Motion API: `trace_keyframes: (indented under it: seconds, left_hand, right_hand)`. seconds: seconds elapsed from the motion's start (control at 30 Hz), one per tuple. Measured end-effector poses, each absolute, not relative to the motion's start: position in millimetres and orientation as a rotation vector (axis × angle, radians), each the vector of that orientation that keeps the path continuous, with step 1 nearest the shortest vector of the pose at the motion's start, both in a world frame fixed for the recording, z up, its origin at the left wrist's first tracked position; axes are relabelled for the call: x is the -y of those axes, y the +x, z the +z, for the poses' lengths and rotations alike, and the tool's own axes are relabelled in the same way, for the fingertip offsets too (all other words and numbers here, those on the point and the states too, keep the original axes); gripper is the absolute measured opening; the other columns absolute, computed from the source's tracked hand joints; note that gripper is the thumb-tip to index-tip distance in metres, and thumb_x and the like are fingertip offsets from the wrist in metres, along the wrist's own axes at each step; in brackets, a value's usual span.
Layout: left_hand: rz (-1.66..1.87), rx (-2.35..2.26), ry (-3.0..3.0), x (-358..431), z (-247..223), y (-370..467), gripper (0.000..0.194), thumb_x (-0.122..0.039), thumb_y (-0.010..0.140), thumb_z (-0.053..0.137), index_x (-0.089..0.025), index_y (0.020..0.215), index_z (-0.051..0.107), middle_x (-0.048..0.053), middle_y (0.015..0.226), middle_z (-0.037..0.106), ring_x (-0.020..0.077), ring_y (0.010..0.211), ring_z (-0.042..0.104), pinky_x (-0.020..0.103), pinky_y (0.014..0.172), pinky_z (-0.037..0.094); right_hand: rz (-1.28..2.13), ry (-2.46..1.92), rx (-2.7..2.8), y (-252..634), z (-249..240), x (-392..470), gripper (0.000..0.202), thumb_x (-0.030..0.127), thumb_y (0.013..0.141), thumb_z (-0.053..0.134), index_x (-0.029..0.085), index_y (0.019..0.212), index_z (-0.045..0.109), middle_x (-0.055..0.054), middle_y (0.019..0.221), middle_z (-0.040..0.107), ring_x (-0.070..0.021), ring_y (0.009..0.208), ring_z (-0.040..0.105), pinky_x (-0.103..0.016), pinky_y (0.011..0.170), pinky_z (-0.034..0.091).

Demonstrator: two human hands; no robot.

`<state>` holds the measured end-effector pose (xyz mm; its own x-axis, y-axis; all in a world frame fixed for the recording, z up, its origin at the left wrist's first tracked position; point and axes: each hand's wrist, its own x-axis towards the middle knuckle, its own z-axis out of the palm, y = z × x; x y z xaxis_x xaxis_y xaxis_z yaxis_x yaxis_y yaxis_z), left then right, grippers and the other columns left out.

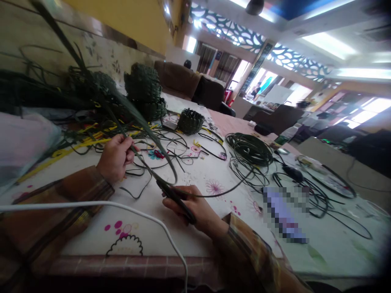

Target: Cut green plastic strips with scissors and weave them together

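My left hand is closed on a dark green strip above the left part of the table. The strip runs down to the right, to the tip of a dark cutting tool. My right hand has its fingers wrapped round this tool, whose exact kind is hard to make out. A wide strip loop hangs between the hands and rises to the upper left. Behind them stands a small dark green woven basket.
Larger woven baskets stand at the back left. A coil of strip lies right of centre, with more loops beyond. A white cable crosses in front. A blurred-out purple item lies on the right.
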<state>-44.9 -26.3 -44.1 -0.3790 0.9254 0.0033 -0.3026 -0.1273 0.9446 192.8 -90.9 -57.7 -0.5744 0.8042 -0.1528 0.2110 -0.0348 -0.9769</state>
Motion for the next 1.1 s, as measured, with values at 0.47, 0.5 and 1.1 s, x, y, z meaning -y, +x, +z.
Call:
trace_keyframes:
  seconds: [0.47,0.5,1.1]
  left_hand:
    - [1.603,-1.279,0.802,33.9,-44.3,-32.6,0.019,-0.015,0.093,0.048,-0.017,0.075,0.043,-0.004,0.060,0.058,0.0012,0.032,0.030,0.013,0.031,0.017]
    - [1.601,-1.277,0.794,33.4,-45.1,-33.2,0.019,-0.015,0.093,0.048,-0.017,0.075,0.043,-0.004,0.060,0.059,0.0014,0.032,0.030,0.013,0.031,0.018]
    - [1.643,-1.299,0.882,30.9,-47.5,-37.6,0.020,-0.016,0.092,0.050,-0.018,0.074,0.041,-0.005,0.059,0.060,0.0016,0.030,0.028,0.014,0.030,0.017]
  right_hand:
    - [1.735,-1.101,1.672,190.2,-59.2,89.7,0.032,0.044,0.079,0.076,0.015,0.079,0.062,0.007,0.055,0.043,-0.0049,0.046,0.034,-0.018,0.039,0.025]
    - [1.732,-1.100,1.683,190.9,-59.5,89.9,0.032,0.044,0.079,0.075,0.015,0.080,0.063,0.007,0.055,0.042,-0.0049,0.046,0.034,-0.019,0.039,0.024]
    - [1.725,-1.121,1.658,189.6,-58.4,91.3,0.037,0.047,0.078,0.075,0.014,0.092,0.070,0.006,0.058,0.046,-0.0060,0.047,0.039,-0.019,0.043,0.030]
